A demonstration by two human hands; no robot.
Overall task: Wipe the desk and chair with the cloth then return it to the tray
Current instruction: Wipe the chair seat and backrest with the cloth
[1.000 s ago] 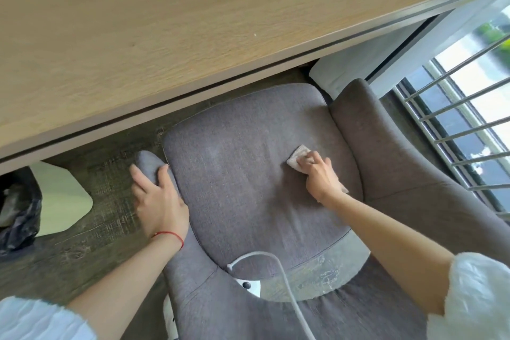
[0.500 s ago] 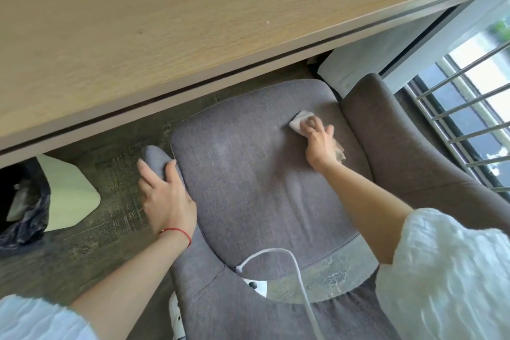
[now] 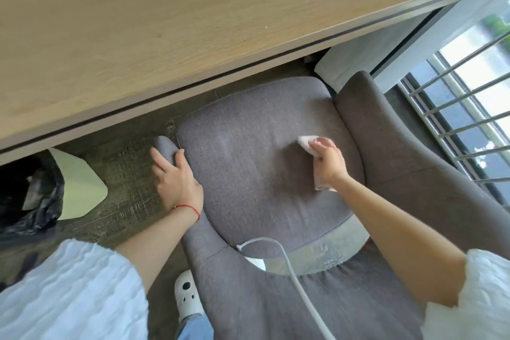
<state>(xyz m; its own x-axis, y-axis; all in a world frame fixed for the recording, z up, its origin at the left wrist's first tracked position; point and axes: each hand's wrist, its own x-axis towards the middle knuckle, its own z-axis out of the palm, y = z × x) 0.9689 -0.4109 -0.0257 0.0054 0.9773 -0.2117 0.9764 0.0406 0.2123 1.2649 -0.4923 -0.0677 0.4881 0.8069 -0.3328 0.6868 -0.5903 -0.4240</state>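
Observation:
A grey fabric chair (image 3: 248,174) stands below the edge of the light wooden desk (image 3: 165,22). My right hand (image 3: 328,163) presses a small pale cloth (image 3: 306,143) flat onto the right part of the seat cushion; a fold of the cloth hangs out below my wrist. My left hand (image 3: 176,179) grips the chair's left armrest (image 3: 165,146) near its front end. The tray is not in view.
A white bin with a black bag (image 3: 41,188) sits on the dark floor at the left under the desk. A window with metal bars (image 3: 469,107) is at the right. A white cable (image 3: 289,270) hangs over the seat's back, and my white shoe (image 3: 187,295) shows below.
My right hand first pushed the cloth toward the seat's front right, then pulled it back toward the middle right. My left hand stays on the armrest.

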